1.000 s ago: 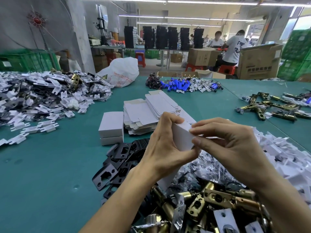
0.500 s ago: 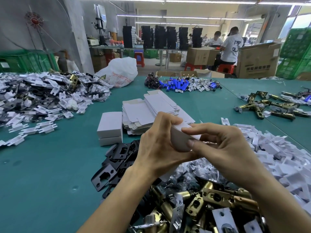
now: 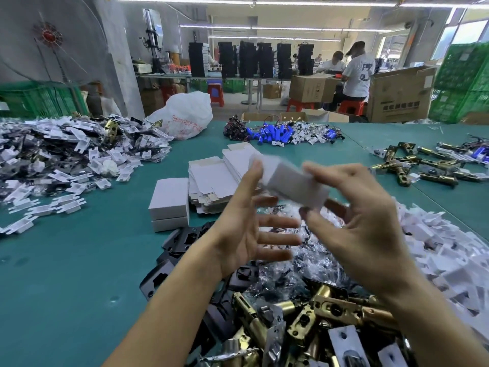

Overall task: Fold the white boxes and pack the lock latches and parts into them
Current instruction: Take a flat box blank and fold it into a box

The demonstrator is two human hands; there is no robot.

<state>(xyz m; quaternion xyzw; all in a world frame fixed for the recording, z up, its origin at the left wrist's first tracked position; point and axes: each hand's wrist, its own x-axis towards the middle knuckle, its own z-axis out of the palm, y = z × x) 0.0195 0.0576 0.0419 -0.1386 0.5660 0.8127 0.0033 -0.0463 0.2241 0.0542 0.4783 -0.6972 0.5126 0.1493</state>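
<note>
While the white box (image 3: pixel 296 189) hangs between your hands, long axis far-left to near-right, your right hand (image 3: pixel 370 234) pinches its right end and your left hand (image 3: pixel 243 234), fingers spread, merely touches the left end.

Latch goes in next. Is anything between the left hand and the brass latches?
Nothing visible. The left hand is open, and the brass latches lie heaped and uncovered just below it at the near edge. The right hand holds the white box.
</note>
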